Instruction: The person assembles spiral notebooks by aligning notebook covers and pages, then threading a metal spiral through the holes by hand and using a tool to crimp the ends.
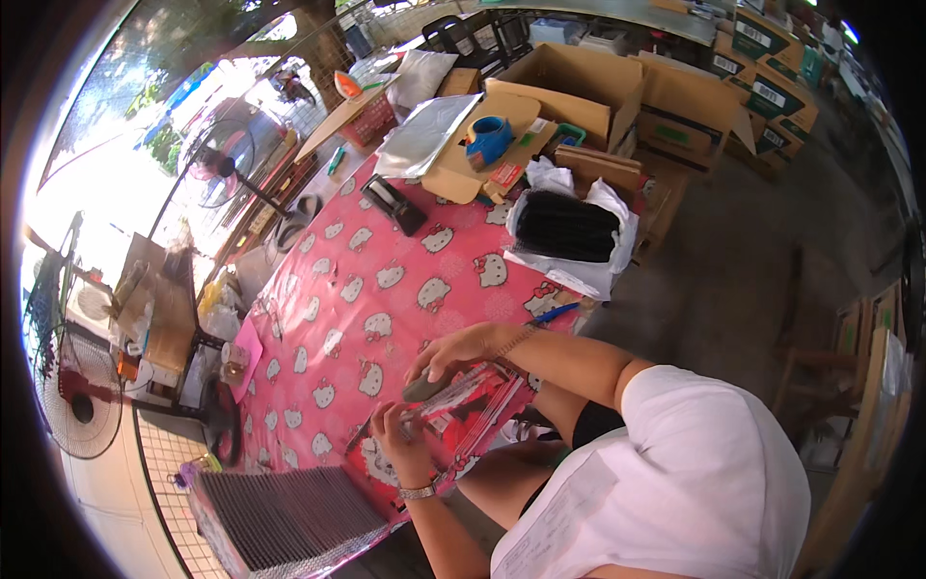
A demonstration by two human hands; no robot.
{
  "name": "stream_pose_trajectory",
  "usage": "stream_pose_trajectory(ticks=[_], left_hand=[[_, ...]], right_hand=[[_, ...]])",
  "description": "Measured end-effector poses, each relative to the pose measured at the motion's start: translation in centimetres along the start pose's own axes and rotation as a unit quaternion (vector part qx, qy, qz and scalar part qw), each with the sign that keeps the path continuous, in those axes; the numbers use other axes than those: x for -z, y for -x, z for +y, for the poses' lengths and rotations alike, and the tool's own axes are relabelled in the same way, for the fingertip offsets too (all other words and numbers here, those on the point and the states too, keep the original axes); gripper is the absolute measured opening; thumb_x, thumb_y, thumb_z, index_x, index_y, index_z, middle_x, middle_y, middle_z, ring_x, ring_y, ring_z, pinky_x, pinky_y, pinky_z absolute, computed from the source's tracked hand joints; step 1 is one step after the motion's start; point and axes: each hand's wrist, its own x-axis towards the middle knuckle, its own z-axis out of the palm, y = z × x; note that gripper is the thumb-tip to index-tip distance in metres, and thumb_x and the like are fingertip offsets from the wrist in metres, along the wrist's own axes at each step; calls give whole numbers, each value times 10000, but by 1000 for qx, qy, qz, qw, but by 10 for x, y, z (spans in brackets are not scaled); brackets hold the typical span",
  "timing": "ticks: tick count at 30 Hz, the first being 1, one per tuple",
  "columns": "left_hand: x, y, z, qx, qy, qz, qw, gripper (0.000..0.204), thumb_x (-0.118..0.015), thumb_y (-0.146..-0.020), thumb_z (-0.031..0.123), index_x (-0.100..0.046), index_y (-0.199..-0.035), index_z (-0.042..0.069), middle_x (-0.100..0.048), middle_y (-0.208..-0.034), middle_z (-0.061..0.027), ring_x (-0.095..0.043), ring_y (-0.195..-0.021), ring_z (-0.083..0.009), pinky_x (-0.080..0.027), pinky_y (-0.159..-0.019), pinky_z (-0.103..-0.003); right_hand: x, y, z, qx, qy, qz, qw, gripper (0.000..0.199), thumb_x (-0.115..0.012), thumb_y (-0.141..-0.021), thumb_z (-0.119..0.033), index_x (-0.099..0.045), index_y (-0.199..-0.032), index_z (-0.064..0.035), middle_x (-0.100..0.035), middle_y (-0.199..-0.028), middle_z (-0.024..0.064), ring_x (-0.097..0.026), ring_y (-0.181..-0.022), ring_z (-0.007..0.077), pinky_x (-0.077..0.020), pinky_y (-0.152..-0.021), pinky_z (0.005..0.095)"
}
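Observation:
My right hand [457, 353] reaches over the near edge of the table, its fingers curved round a small dark grey, rounded object [424, 388] whose kind I cannot make out. Just left of it and nearer to me, my left hand [401, 442] has bent fingers. What lies under those fingertips is mostly hidden. Between my forearms, a clear, shiny plastic package [468, 413] with red parts lies at the table edge. A long row of thin grey pieces [289, 516], packed side by side, is to the left of my left forearm.
A pink patterned cloth [386, 275] covers the table. A box of black pieces [564, 227] lined with white stands at right, a blue pen [557, 314] near it. Farther back are a black stapler-like tool [395, 206], a blue tape dispenser [489, 140] and open cartons [569, 82]. Fans [82, 405] stand left.

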Motion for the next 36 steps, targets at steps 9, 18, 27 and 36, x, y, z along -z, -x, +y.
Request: stream_pose_trajectory(ticks=[9,18,27,36], left_hand=[[4,16,-40,147,154,-74,974,208,-694,-779,-40,-647,-976,8,-598,-948,-107,-580,-763,-219,-455,-648,-322],[-4,1,-33,126,254,-89,955,227,-716,-782,-64,-620,-987,-38,-592,-927,-65,-601,-743,-122,-485,-627,-265],[-11,7,-39,222,336,-82,912,279,-726,-842,-59,-562,-1060,0,-635,-932,-40,-636,-777,-103,-506,-659,-246],[-18,7,-40,213,381,-41,899,503,-715,-831,-111,-408,-1199,44,-543,-1184,-130,-624,-1018,-183,-575,-774,-296]], right_hand=[[4,-19,5,55,46,-113,991,594,-658,-807,-140,-565,-1364,46,-615,-1324,156,-589,-1195,238,-413,-1070,321],[11,-36,2,-5,-38,-130,991,514,-631,-845,-119,-586,-1325,56,-574,-1364,154,-576,-1213,211,-439,-1046,306],[16,-37,0,-14,-35,-104,994,494,-703,-817,-154,-636,-1264,46,-541,-1371,141,-583,-1176,205,-453,-1005,316],[13,-47,-2,8,-14,-90,996,457,-692,-826,-214,-680,-1228,3,-393,-1547,155,-462,-1368,262,-361,-1130,362]])
